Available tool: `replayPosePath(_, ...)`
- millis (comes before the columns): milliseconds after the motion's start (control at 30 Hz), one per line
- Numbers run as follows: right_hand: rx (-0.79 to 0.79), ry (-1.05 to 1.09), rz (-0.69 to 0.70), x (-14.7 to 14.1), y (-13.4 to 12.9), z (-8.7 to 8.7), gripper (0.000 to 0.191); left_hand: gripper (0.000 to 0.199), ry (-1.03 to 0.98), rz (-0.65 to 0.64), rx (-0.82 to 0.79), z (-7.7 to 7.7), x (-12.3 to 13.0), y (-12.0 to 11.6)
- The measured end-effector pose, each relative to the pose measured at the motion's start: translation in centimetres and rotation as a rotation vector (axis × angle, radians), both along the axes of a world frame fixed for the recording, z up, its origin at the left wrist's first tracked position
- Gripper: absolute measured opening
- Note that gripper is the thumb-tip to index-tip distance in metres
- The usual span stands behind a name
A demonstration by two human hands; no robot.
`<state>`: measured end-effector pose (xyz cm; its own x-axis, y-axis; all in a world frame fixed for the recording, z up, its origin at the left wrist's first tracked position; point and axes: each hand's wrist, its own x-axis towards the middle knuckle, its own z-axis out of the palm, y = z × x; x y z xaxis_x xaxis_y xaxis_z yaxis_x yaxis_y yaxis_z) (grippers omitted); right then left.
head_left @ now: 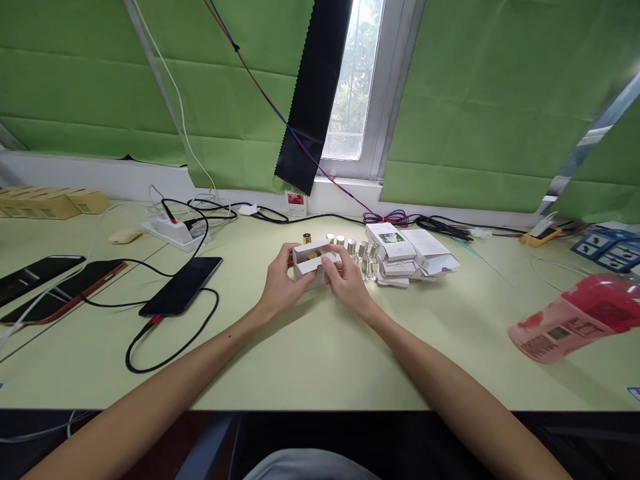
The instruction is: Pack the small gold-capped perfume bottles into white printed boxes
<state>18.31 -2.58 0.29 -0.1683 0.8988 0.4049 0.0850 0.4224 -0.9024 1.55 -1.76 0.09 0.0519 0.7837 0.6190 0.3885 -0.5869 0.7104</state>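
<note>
Between my two hands is a small white carton (304,265) with its top flaps up and something gold-topped inside. My left hand (284,279) grips the carton's left side, thumb in front. At the right, my right hand (346,277) is closed on the carton's edge, its thumb and forefinger at a flap. Behind and beside it stand several small glass bottles (373,261) with shiny caps, partly hidden by my right hand. A gold-capped bottle (307,237) shows behind the carton. To the right lie stacked white cartons (391,243), one with a flower picture, and flattened white card (431,251).
On the left are a phone (183,287) with a cable, more dark devices (65,293) and a white power strip (173,230). A pink cup with a red lid (565,327) lies at the right. Black cables (443,227) run along the back wall.
</note>
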Motion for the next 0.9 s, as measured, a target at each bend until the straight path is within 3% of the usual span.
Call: replayPosePath(900,-0.021,0.018,0.024,-0.15,0.06,-0.13,0.041,0.034,-0.003,-0.004,0.010,-0.15,-0.09,0.09)
